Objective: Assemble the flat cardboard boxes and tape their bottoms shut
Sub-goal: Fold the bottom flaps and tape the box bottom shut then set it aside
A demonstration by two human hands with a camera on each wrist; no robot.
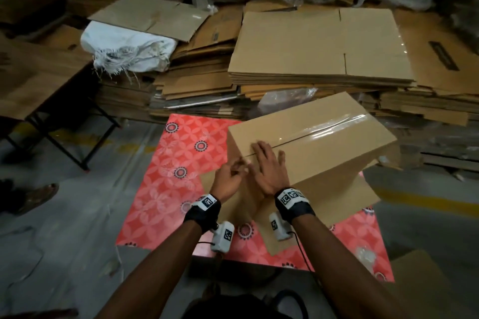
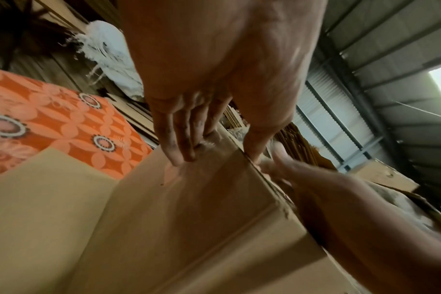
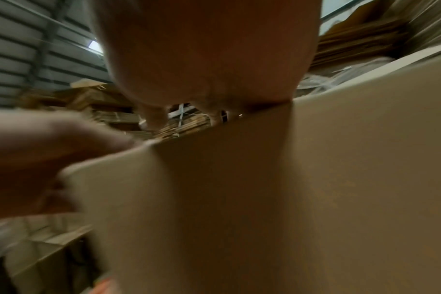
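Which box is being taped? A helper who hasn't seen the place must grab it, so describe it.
On the red flowered table before the flat cardboard stacks stands one assembled box, tilted. Both hands touch its near end. Unlike its flat neighbours, it has clear tape along its top seam.

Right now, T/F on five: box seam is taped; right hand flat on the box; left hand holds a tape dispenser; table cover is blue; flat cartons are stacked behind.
1. Clear tape runs along the seam of the box. True.
2. The right hand lies flat on the box. True.
3. The left hand holds a tape dispenser. False: no dispenser shows; its fingers are at the box's near edge.
4. The table cover is blue. False: red, floral.
5. Flat cartons are stacked behind. True.
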